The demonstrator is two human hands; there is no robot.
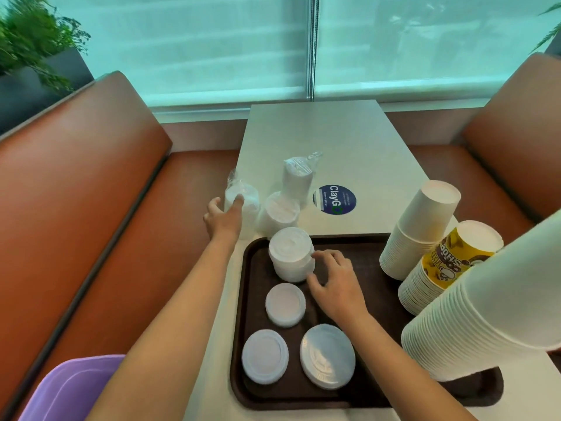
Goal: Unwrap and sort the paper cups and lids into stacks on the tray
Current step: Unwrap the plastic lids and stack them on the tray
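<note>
- Clearly the left hand (223,218) has reached off the tray (252,305) to the wrapped bundle of lids (243,205) on the table (349,138); its fingers curl round the bundle's near side, thumb on the far-left flank, so it looks to be gripping it.
- Just right of that grip stand two more wrapped bundles (280,212), one leaning behind the other.
- The right hand (334,284) rests on the tray with fingertips (315,255) touching the side of the tall unwrapped lid stack (291,253); fingers are loosely bent, steadying rather than clasping.
- Nearer the person than that hand lie three lower lid stacks (285,303); to its right stand the cup stacks (422,229).
- Judged by look, the lids are thin plastic: very light, springy, easily dented.
- Film wrap is likely slick and loose, so a grip round the bundle's middle, squeezing gently, should hold better than pinching the twisted top.
- A tall stack tips readily; taking it low on both flanks seems safest.
</note>
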